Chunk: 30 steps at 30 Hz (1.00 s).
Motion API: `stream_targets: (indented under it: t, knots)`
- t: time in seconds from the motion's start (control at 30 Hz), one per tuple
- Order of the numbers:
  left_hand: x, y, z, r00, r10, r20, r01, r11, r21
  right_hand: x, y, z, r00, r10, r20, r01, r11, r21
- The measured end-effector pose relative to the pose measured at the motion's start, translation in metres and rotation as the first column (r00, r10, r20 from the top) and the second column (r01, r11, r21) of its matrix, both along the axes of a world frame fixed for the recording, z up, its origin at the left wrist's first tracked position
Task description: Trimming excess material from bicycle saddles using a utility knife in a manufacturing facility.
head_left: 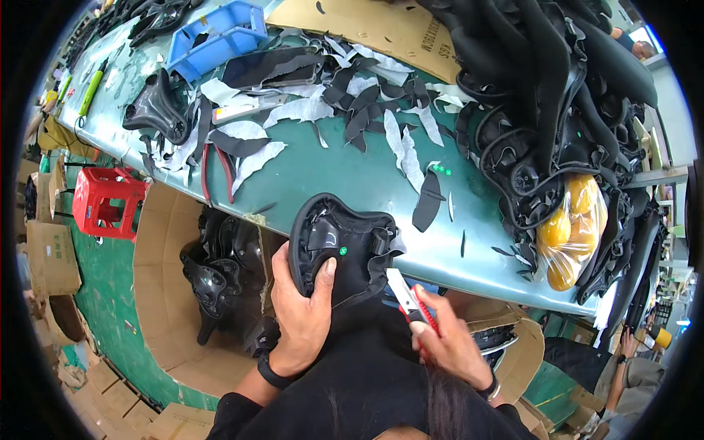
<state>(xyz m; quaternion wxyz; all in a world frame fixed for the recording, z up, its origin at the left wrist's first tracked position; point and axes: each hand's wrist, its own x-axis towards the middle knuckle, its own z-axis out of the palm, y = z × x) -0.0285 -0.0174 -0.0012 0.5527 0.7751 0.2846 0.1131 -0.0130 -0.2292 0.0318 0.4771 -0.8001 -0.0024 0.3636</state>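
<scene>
My left hand grips a black bicycle saddle, its hollow underside facing up. The thumb presses inside the shell, beside a small green sticker, while the fingers go round the outer side. Black cover material wraps over the saddle's rim, with a loose ragged edge on the right. My right hand is closed round a red and silver utility knife. The knife's blade end points up and left, close to the saddle's loose edge; whether it touches cannot be made out.
Fabric offcuts litter the green table. Red-handled pliers and a blue bin lie left. Black covers and a bag of yellow fruit stand right. A carton holds saddles; a co-worker's hand shows far right.
</scene>
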Motion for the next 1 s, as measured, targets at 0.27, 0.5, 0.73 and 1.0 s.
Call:
stream_targets:
  t: [0.27, 0.5, 0.73, 1.0]
  knots:
    - [0.012, 0.020, -0.003, 0.997, -0.069, 0.019, 0.072, 0.981, -0.181, 0.088, 0.038, -0.029, 0.869, 0.153, 0.470, -0.177, 0.984, 0.009]
    - [0.029, 0.025, -0.007, 0.786, -0.577, -0.223, 0.190, 0.568, -0.801, 0.151, 0.058, -0.012, 0.771, -0.027, 0.637, 0.047, 0.999, -0.015]
    - [0.106, -0.011, 0.014, 0.856, -0.428, 0.289, 0.307, 0.872, 0.382, 0.169, 0.054, -0.010, 0.881, -0.083, 0.466, 0.016, 0.989, 0.147]
    - [0.125, -0.012, -0.014, 0.920, -0.324, 0.222, 0.332, 0.943, 0.002, 0.126, 0.009, 0.032, 0.651, 0.299, 0.698, -0.110, 0.947, -0.303]
